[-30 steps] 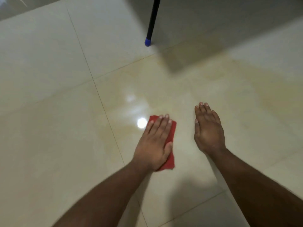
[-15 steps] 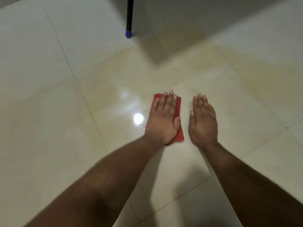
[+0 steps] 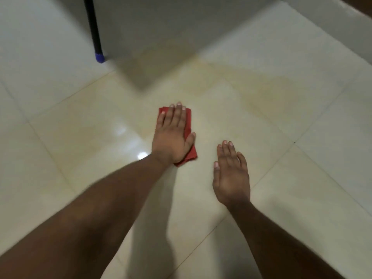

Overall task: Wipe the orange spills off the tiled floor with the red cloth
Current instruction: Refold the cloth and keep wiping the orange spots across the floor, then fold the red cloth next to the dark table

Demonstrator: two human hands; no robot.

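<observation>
Our right hand (image 3: 231, 176) now lies flat on the tiled floor (image 3: 80, 137) further back from our left hand (image 3: 173, 137), pressing straight-fingered on the one red cloth (image 3: 189, 125), faint orange spills (image 3: 267, 87) and one black leg (image 3: 92, 27) beyond.

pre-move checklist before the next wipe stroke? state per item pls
1. Left hand flat on red cloth, fingers straight: ok.
2. Cloth folded, lying flat on the tiled floor: ok.
3. Right hand off the cloth, apart from it: ok.
4. Orange spill ahead and right, not yet under the cloth: not ok.
5. Black leg with blue tip away from the path to the spill: ok.
6. Right hand touching the floor or hovering: cannot tell.
</observation>
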